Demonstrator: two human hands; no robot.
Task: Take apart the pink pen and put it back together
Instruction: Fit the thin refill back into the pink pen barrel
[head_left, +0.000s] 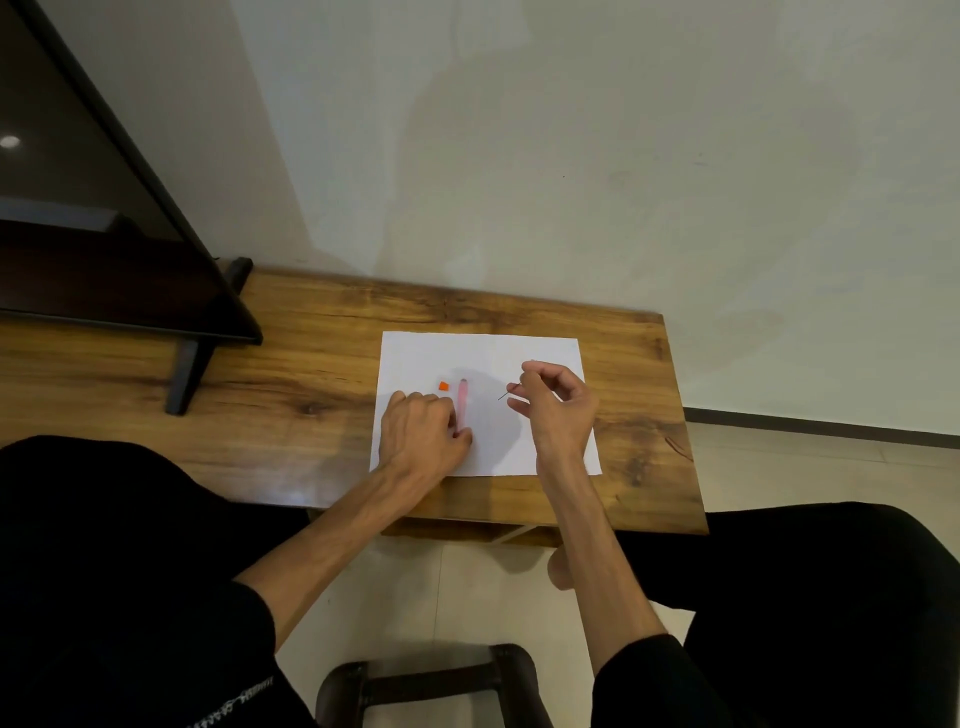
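A wooden table (322, 364) stands against a pale wall, with a white sheet of paper (540, 364) lying on it and a dark screen (104, 208) at the left. The pink pen barrel (462, 402) lies on the paper, with the left hand (421, 436) resting on its near end, fingers curled. A small orange piece (443, 385) sits just beside the barrel. The right hand (558, 402) hovers above the paper, pinching a thin dark refill (509, 392) in its fingertips.

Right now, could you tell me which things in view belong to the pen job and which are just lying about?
Job:
pink pen barrel, under the left hand
orange cap piece
thin refill, pinched in the right hand
white paper

Lying about:
dark screen
wooden table
stool
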